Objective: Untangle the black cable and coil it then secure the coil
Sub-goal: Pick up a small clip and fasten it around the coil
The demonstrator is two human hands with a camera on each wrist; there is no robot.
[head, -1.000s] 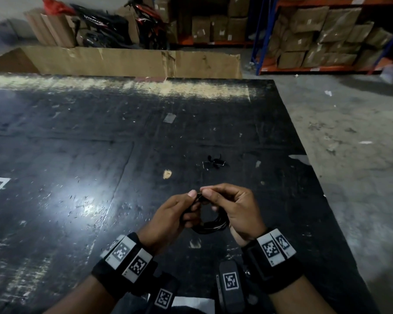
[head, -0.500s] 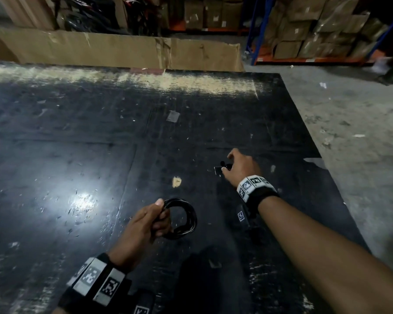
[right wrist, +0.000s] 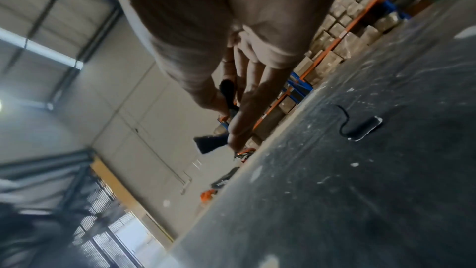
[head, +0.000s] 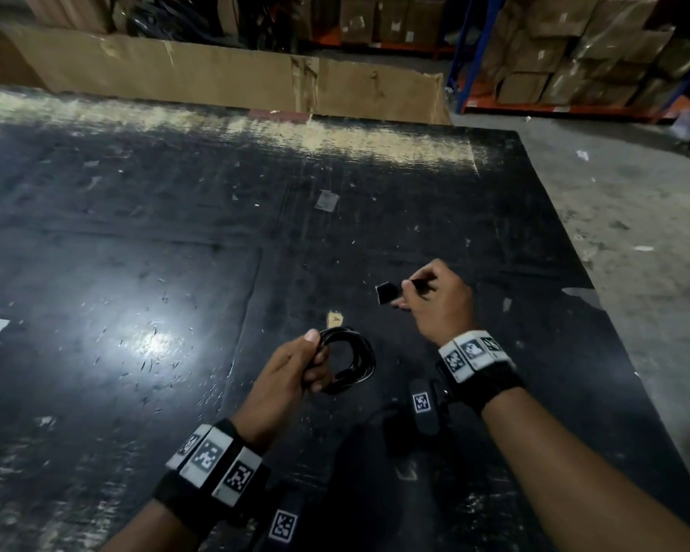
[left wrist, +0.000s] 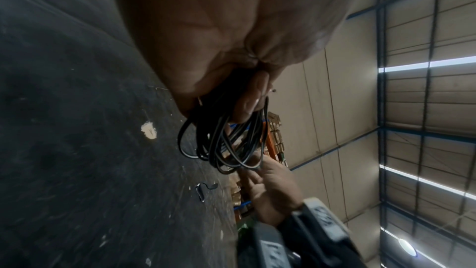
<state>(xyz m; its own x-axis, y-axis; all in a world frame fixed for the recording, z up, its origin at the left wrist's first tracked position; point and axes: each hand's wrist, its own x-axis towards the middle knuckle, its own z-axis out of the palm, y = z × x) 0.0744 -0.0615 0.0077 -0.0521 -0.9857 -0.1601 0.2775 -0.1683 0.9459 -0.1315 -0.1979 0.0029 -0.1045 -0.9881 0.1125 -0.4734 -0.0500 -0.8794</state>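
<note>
Gripping the coiled black cable [head: 349, 362] in the left hand [head: 291, 378], fingers curled round one side of the bundle, thumb pressing over the top; loops hanging free beyond the fist toward the right. Holding the coil just above the black mat [head: 136, 272], near its front right part.

Pinching a small black strap [head: 387, 293] in the right hand [head: 439, 302], thumb and fingers closed narrowly on one end, the flat tab sticking out to the left. Hovering farther toward the mat's right edge, apart from the coil.

Likely handling light and springy: thin glossy strands, several turns, wanting to fan open once released, as in the left wrist view [left wrist: 224, 140]. Probably best keeping the clamp on the gathered side and wrapping the strap close beside the fingers, where the turns are lying tightest. Strap looking soft and limp, easy to drop.

Leaving a second small black piece [right wrist: 360, 127] lying loose on the mat.
</note>
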